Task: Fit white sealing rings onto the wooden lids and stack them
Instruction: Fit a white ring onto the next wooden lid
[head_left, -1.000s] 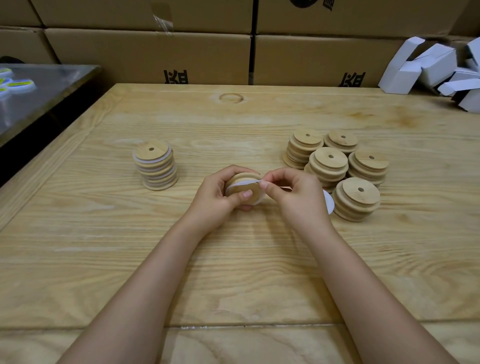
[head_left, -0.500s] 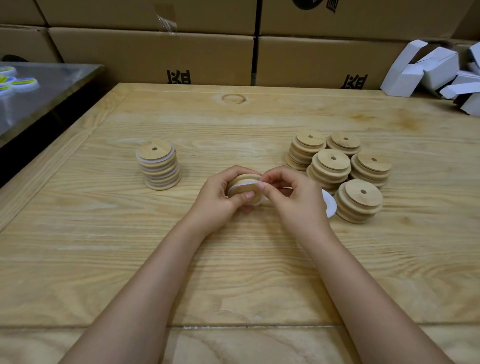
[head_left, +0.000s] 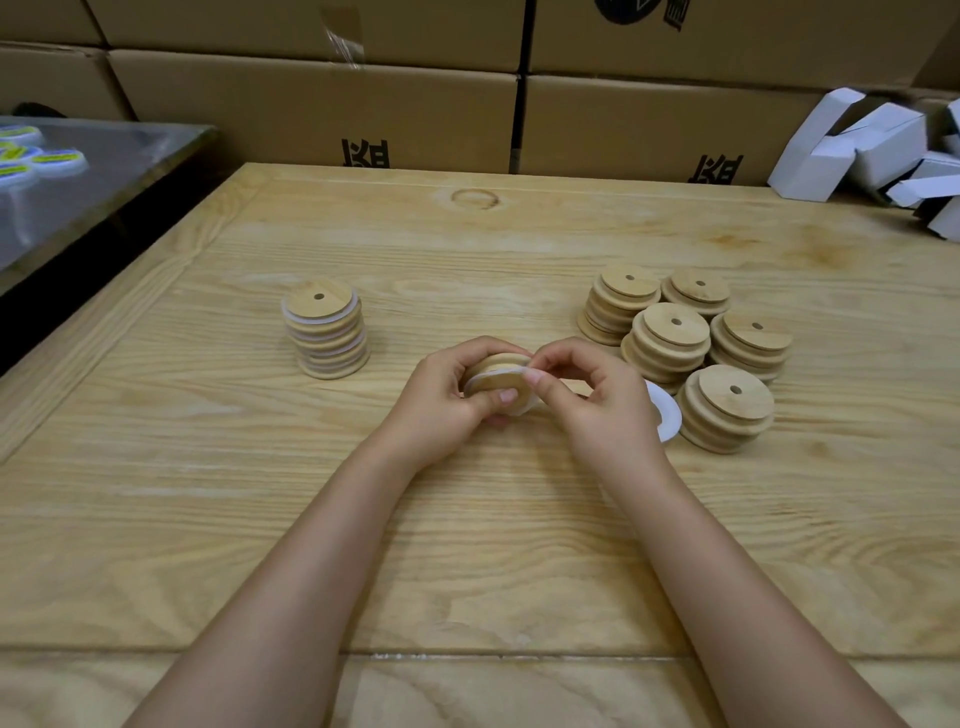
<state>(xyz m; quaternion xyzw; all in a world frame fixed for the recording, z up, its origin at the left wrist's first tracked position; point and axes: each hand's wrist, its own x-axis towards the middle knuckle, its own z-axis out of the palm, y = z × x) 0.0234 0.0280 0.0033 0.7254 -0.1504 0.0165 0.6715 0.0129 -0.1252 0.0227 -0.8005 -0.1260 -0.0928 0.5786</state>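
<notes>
At the middle of the wooden table (head_left: 467, 545), my left hand (head_left: 441, 400) grips a round wooden lid (head_left: 498, 382) tilted on its edge. A white sealing ring (head_left: 480, 378) runs around that lid. My right hand (head_left: 597, 405) pinches the ring at the lid's right edge. Loose white rings (head_left: 667, 415) lie on the table, partly hidden behind my right hand. To the left stands a stack of lids with white rings (head_left: 326, 332). To the right are several stacks of bare wooden lids (head_left: 675, 338).
Cardboard boxes (head_left: 322, 109) line the far edge of the table. Folded white cartons (head_left: 872, 150) are piled at the back right. A grey metal surface (head_left: 88, 176) with small round items stands beyond the left edge.
Both hands stay at the same spot with the lid. My right fingers have shifted slightly along the ring at the lid's edge.
</notes>
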